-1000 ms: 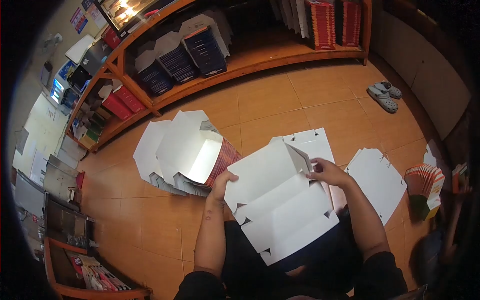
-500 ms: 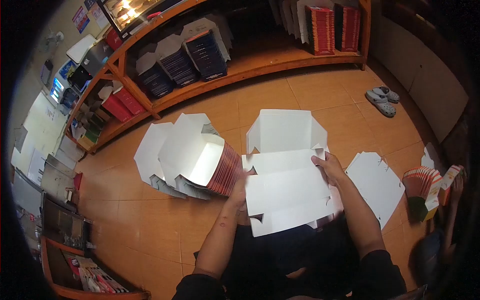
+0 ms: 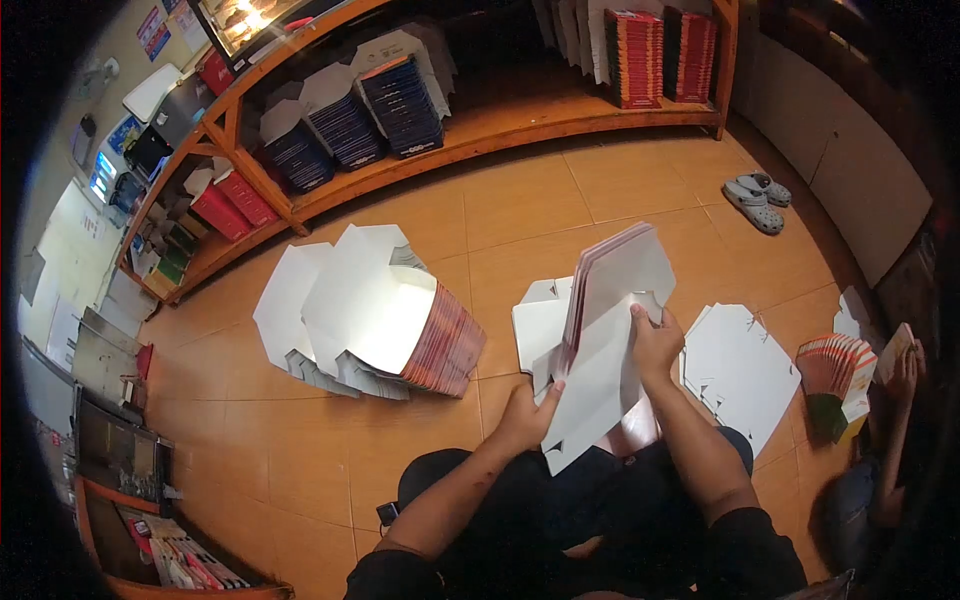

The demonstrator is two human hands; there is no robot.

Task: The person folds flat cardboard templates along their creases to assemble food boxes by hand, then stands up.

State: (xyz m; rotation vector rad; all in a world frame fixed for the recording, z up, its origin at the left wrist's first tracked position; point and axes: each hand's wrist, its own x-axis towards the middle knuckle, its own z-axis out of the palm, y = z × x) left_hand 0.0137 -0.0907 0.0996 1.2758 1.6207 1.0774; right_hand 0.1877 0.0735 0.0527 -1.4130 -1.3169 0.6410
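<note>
Between my hands is a white cardboard box blank (image 3: 598, 375), held above my lap with a panel folded upward. My left hand (image 3: 527, 415) grips its lower left edge, thumb on the white face. My right hand (image 3: 656, 343) holds the right edge near a raised flap. Behind the blank, partly hidden, lie other flat white blanks (image 3: 541, 328). More flat blanks (image 3: 742, 368) lie on the floor to the right. Left of my hands, nested formed boxes (image 3: 445, 343) with red-brown sides and white lids rest on the floor.
A wooden shelf (image 3: 520, 133) with dark blue stacks (image 3: 402, 105) and red stacks (image 3: 634, 60) runs along the back. Grey clogs (image 3: 755, 203) sit at the right. At the far right, a co-worker's hand (image 3: 903, 368) holds a carton beside orange-striped boxes (image 3: 838, 375).
The blank, spread flat half a second ago, is now tilted and folded with one panel raised. My left hand has moved right and down. The co-worker's carton at the right has changed angle.
</note>
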